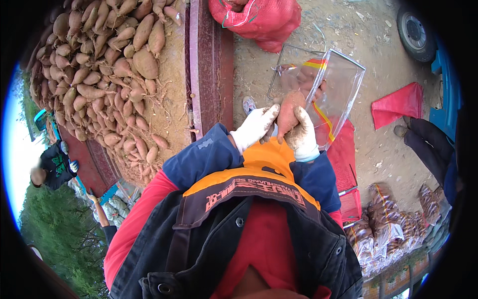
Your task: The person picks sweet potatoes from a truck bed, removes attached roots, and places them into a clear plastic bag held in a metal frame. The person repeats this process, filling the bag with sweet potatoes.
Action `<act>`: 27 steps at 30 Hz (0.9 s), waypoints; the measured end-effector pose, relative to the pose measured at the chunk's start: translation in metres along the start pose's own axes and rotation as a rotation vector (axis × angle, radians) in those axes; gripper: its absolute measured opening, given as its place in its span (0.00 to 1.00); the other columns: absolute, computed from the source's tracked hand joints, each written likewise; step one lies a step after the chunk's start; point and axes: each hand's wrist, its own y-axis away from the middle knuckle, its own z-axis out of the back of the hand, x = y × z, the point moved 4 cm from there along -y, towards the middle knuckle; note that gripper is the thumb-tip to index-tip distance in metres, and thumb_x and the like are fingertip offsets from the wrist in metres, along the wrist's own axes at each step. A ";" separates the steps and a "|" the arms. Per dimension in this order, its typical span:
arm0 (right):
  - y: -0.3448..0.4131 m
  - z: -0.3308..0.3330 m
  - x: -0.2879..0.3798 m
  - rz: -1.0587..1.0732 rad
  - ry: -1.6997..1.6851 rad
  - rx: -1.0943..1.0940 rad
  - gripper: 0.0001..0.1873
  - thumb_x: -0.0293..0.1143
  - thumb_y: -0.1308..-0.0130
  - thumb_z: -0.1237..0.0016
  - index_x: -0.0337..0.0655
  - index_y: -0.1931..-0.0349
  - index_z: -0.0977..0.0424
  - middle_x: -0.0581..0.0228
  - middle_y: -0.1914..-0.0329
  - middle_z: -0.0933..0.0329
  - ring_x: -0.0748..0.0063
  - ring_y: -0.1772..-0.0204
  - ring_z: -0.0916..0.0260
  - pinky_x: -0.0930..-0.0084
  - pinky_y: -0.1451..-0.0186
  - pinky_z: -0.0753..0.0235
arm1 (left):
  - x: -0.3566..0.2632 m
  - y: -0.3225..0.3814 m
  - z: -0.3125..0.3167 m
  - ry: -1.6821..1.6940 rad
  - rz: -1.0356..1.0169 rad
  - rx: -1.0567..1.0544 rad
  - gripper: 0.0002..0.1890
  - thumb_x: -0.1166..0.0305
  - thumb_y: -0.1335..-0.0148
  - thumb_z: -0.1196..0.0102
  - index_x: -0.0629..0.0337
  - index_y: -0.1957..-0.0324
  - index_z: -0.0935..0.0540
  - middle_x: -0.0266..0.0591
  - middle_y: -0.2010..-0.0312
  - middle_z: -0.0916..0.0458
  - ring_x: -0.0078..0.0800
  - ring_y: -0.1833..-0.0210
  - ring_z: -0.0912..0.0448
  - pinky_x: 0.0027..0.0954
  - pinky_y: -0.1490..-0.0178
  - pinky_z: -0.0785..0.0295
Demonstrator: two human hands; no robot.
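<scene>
A reddish sweet potato (289, 114) is held between my two hands in front of my orange apron. My left hand (257, 125), in a soiled white glove, touches its left side with fingers and thumb. My right hand (303, 134), gloved the same way, has its thumb and fingers around the right side. Just beyond, a clear plastic bag (341, 89) with red and yellow stripes hangs open on a metal wire frame (347, 59), with several sweet potatoes inside. To the left, a large pile of sweet potatoes (101, 74) lies on a soil-covered truck bed.
The truck bed's red metal side (211, 67) runs along my left. A full red mesh sack (257, 18) stands ahead, and an empty-looking red sack (399, 102) lies on the ground. Filled clear bags (384, 220) stand at lower right. Other people are at far left and far right, near a wheel (415, 33).
</scene>
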 end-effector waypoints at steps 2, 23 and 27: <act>-0.005 0.006 0.007 0.039 0.028 -0.015 0.21 0.33 0.36 0.45 0.35 0.46 0.32 0.62 0.53 0.26 0.66 0.49 0.26 0.69 0.46 0.25 | -0.017 0.007 -0.005 -0.283 -0.329 -0.161 0.24 0.50 0.34 0.46 0.66 0.58 0.21 0.44 0.72 0.22 0.33 0.65 0.21 0.35 0.59 0.25; -0.016 0.133 0.081 0.289 0.011 -0.377 0.17 0.32 0.39 0.43 0.35 0.52 0.27 0.62 0.60 0.24 0.67 0.60 0.25 0.70 0.60 0.21 | 0.004 0.011 -0.028 -1.095 -0.279 0.153 0.18 0.55 0.36 0.46 0.63 0.65 0.18 0.57 0.71 0.20 0.51 0.65 0.19 0.41 0.61 0.26; -0.076 0.193 0.110 0.162 0.056 -0.467 0.12 0.37 0.33 0.48 0.37 0.60 0.26 0.65 0.75 0.28 0.69 0.79 0.33 0.71 0.73 0.26 | 0.017 0.016 0.047 -1.045 -0.129 -0.162 0.19 0.56 0.38 0.43 0.63 0.56 0.19 0.54 0.63 0.19 0.52 0.56 0.21 0.42 0.52 0.27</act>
